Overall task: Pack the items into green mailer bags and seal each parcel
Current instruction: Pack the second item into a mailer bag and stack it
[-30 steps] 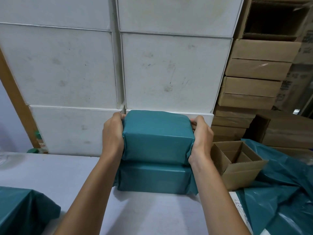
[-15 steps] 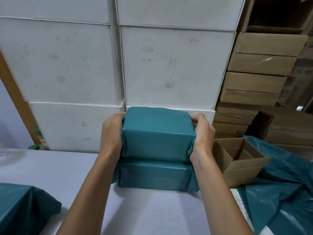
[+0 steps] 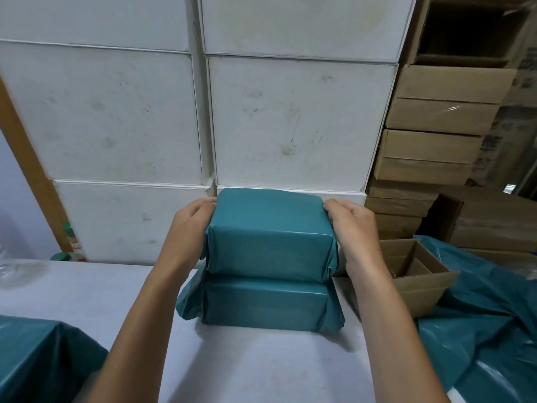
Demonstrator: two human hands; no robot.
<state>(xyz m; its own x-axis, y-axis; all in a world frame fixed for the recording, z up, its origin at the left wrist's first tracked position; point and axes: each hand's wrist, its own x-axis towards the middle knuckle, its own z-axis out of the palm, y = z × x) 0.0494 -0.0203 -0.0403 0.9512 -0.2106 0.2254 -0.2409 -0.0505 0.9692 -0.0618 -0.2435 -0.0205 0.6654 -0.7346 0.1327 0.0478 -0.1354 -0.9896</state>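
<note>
Two box-shaped parcels wrapped in green mailer bags are stacked at the back of the white table (image 3: 261, 362). The top parcel (image 3: 270, 237) rests on the bottom parcel (image 3: 267, 306). My left hand (image 3: 189, 231) grips the top parcel's left end and my right hand (image 3: 353, 231) grips its right end, fingers curled over the upper edges. Loose green mailer bags (image 3: 491, 324) lie in a heap on the right.
Stacked white boxes (image 3: 293, 120) form a wall right behind the parcels. An open cardboard box with dividers (image 3: 418, 277) stands to the right of the stack. Brown cartons (image 3: 436, 146) are piled at the back right. More green bag material (image 3: 37, 356) lies front left.
Both hands have stayed on the top parcel's ends. The parcel has settled squarely on the lower one; my view shifted slightly.
</note>
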